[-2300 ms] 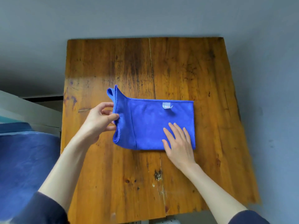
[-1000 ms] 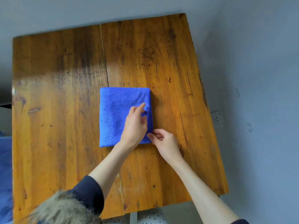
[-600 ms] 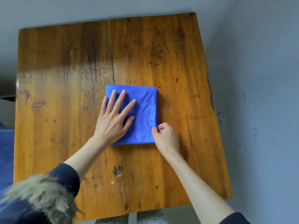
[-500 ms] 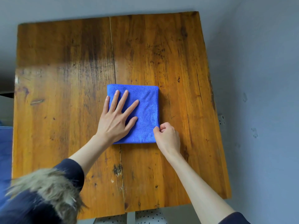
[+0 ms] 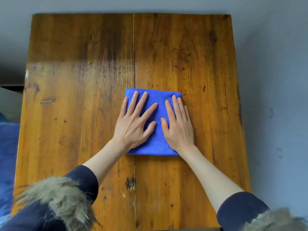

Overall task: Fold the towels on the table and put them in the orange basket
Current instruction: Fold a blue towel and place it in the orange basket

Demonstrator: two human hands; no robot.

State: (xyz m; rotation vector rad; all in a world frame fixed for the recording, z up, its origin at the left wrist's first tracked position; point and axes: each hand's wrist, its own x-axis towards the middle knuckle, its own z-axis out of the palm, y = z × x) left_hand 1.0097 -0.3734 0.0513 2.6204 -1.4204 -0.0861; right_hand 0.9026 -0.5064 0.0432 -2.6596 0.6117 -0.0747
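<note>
A blue towel (image 5: 158, 142), folded into a small square, lies flat near the middle of the wooden table (image 5: 83, 97). My left hand (image 5: 133, 124) rests palm down on its left half with fingers spread. On the right half my right hand (image 5: 179, 125) lies flat too, fingers together and pointing away from me. Both hands press on the towel and neither grips it. No orange basket is in view.
A blue fabric surface (image 5: 8, 155) lies beyond the table's left edge. Grey floor (image 5: 275, 80) surrounds the table at the far and right sides. Fur trim of my jacket (image 5: 55, 192) fills the lower corners.
The towel was folded from a long rectangle into a small square. My right hand let go of the towel's right corner and now lies flat on it beside the left hand.
</note>
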